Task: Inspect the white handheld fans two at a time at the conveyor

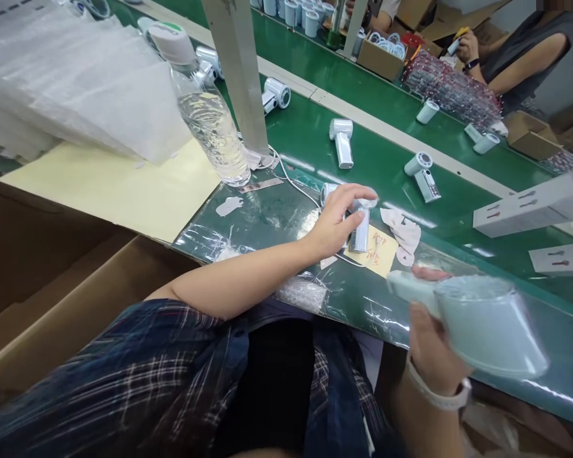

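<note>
My right hand (434, 346) is closed around the handle of a pale blue handheld fan (487, 324), its wide round head pointing to the right. That fan is blurred and hangs above the bench's front edge. My left hand (337, 219) has its thumb and fingers about the head of a second handheld fan (360, 232) on the bench. Just behind the left hand, part of another fan (328, 191) shows, mostly hidden. Under the second fan lies a yellow note (379, 251) with red writing, and crumpled white scraps (403, 232) are beside it.
A water bottle (210, 127) stands by a metal post (241, 70), near white plastic bags (76, 83) on yellow card (124, 184). Several fans (342, 143) lie on the green belt (382, 152). White boxes (535, 203) are at right; a co-worker (516, 63) works across.
</note>
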### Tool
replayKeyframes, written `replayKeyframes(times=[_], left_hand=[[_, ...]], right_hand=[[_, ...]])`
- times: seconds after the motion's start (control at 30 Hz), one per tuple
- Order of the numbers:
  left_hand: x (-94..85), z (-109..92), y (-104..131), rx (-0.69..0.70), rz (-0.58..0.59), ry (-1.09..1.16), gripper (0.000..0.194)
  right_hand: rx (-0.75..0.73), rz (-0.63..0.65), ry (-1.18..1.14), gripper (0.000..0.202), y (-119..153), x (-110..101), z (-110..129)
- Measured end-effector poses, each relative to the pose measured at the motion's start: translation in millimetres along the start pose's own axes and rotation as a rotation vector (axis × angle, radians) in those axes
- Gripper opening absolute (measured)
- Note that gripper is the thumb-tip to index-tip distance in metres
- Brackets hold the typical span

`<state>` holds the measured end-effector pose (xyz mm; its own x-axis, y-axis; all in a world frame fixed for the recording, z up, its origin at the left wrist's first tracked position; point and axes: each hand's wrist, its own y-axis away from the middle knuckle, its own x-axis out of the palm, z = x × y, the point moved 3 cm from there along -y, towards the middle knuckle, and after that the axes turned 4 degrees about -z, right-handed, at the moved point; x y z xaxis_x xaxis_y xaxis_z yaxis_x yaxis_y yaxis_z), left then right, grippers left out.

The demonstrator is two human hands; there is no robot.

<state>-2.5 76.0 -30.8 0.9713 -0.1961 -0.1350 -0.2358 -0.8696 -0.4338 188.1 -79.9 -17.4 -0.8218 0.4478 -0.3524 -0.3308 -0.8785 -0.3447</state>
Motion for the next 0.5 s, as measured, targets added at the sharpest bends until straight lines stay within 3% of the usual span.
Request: replayKeyframes(times=[0.1,0.17,0.33,0.5], left_hand=[[7.7,11.9,-0.5,-0.135,0.061,0.0,0.035],[14.2,12.9,1.6,-0.122,0.131,-0.067,0.031],[15.5,8.0,3.6,-0.082,0.183,-0.183,0.026],[9.9,8.2,-1.0,-0.075,0.16,-0.222,0.026]], right_hand=[[0.24,0.071,-0.065,0.037,21.8,11.1,-23.1],[0.344,0.102,-0.121,0.042,26.0,19.2,-30.5],[0.368,0.03,-0.459,0.06,12.7,19.2,-11.9],[0.464,-0.001,-0.587,0.055,6.9,21.2,2.6]])
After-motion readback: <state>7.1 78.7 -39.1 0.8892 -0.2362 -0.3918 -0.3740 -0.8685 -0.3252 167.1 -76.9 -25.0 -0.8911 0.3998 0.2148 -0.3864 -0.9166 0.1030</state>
